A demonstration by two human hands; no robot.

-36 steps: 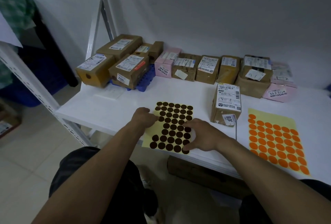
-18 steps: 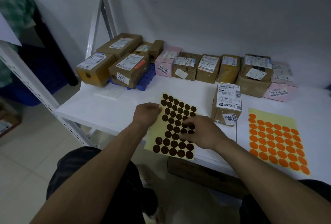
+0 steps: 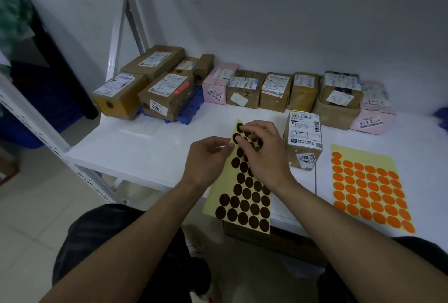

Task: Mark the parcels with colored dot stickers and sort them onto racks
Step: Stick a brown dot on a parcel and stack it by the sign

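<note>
head view: left hand [image 3: 206, 159] pinches brown sticker sheet [image 3: 244, 197], long axis pointing away.

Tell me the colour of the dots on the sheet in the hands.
Dark brown dots on a pale yellow sheet, head view.

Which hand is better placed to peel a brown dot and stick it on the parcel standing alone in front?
Right, probably. The right hand pinches at the top dots of the brown sticker sheet, and the lone parcel stands just to its right. The left hand grips the sheet's left edge.
</note>
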